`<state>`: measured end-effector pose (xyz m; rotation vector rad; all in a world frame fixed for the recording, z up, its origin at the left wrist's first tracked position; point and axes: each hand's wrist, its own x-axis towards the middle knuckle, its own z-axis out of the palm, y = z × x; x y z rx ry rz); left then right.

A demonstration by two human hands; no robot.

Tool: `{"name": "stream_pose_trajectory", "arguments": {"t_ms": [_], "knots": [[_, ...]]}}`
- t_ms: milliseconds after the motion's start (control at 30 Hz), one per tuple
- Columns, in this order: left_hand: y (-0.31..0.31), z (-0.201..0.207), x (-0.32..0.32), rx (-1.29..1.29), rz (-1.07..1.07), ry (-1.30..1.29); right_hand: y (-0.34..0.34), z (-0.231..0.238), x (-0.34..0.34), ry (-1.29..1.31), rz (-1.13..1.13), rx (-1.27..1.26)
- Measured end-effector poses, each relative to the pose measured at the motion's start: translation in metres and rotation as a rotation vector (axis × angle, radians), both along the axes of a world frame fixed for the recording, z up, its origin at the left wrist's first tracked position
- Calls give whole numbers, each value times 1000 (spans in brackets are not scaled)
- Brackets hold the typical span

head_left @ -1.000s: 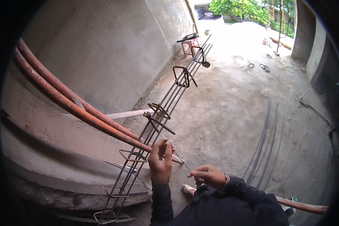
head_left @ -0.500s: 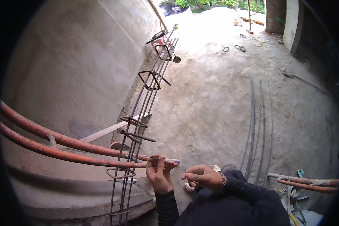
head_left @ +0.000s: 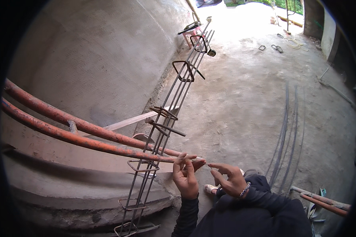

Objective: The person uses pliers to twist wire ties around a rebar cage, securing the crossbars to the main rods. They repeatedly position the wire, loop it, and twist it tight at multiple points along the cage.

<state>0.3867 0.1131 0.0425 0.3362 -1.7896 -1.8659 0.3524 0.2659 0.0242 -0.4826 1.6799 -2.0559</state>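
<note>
Thin wire [head_left: 205, 166] was apparently steadied by pinched fingers [head_left: 190, 168] of the left hand [head_left: 187, 184]; whether the right hand [head_left: 234, 181] gripped could not be told.

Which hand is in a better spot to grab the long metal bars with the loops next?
Probably the left hand. It is nearer the long metal bars, which pass to its left. The right hand is farther from them, with the left hand in between.

A pink stool [head_left: 188, 40] stands by the grey wall [head_left: 106, 51]; a pale coil [head_left: 292, 43] lies on the floor [head_left: 241, 110].
</note>
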Motion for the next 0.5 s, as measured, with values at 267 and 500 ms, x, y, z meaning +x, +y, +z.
{"name": "stream_pose_trajectory", "arguments": {"t_ms": [267, 500], "knots": [[-9, -18, 4, -61, 43, -58, -27, -4, 2, -143, 54, -136], [-5, -22, -5, 111, 55, -46, -21, -23, -6, -430, 93, -297]]}}
